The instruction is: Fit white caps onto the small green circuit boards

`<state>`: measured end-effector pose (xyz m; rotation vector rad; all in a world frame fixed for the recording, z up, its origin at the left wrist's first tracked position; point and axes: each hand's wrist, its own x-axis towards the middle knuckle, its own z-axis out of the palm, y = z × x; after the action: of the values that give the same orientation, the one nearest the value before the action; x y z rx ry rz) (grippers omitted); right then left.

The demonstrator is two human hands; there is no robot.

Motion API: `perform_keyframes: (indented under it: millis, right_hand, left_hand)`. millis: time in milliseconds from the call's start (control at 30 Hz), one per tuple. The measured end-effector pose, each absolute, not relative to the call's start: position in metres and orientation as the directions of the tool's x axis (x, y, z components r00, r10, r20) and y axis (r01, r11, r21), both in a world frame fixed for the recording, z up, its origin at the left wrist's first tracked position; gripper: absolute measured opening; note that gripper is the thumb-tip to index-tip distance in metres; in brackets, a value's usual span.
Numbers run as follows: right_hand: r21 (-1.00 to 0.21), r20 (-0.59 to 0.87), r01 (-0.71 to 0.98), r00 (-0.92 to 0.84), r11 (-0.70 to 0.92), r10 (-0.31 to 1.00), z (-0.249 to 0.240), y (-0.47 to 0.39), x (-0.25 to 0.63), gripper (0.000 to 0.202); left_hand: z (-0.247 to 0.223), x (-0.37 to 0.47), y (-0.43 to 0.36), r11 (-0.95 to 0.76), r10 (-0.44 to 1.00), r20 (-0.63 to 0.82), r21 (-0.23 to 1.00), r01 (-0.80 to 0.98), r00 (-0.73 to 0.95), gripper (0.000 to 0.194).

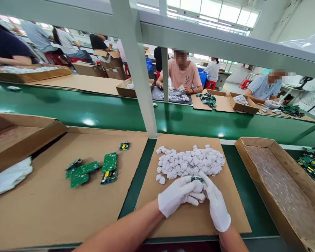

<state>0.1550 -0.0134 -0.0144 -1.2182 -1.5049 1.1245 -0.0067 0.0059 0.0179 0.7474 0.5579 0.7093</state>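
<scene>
Both my hands wear white gloves and meet over the cardboard sheet [194, 224] in front of me. My left hand [182, 194] is closed on a small green circuit board [196, 179], whose edge shows between the fingers. From the other side, my right hand [214, 197] presses its fingers against the same board; its fingertips are partly hidden. Just beyond the hands lies a heap of small white pieces [189, 161], with a couple lying loose at its left. Several green circuit boards [109, 162] with yellow and black parts rest on the left cardboard [47, 206].
On the right stands a shallow cardboard box [254, 175] lined with clear plastic, beside a pile of circuit boards [313, 164]. Another box [23, 140] and a white cloth-like item [12, 176] are at left. A metal post [136, 70] rises ahead; co-workers sit across the green bench [107, 115].
</scene>
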Motion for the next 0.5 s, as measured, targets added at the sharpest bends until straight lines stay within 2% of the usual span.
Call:
perform_keyframes:
  millis: [100,167,233,300,367,500]
  right_hand:
    - [-0.984,0.074,0.155,-0.104,0.090,0.992,-0.018,-0.017,0.156,0.053]
    - [-0.986,0.057,0.144,-0.148,0.079,0.987,-0.022,-0.019,0.153,0.055]
    - [-0.978,0.077,0.174,-0.195,0.111,0.978,-0.028,-0.020,0.150,0.057]
    - [-0.955,0.119,0.245,-0.207,0.169,0.971,-0.036,-0.021,0.146,0.056]
    - [-0.927,0.139,0.318,-0.209,0.202,0.968,-0.046,-0.020,0.144,0.055]
    - [-0.892,0.101,0.406,-0.247,0.197,0.964,-0.064,-0.014,0.143,0.053]
  left_hand:
    - [0.031,-0.014,0.007,0.497,0.779,-0.243,0.802,-0.332,0.578,0.035]
    - [0.041,-0.024,0.019,0.435,0.813,-0.233,0.853,-0.290,0.534,0.036]
    - [0.051,-0.037,0.045,0.275,0.878,-0.174,0.946,-0.173,0.446,0.035]
    - [0.054,-0.050,0.085,0.056,0.959,-0.072,0.996,0.067,0.276,0.039]
    - [0.050,-0.061,0.132,0.028,0.983,-0.065,0.978,0.207,0.174,0.050]
    - [0.033,-0.076,0.215,0.039,0.997,-0.063,0.877,0.478,0.034,0.031]
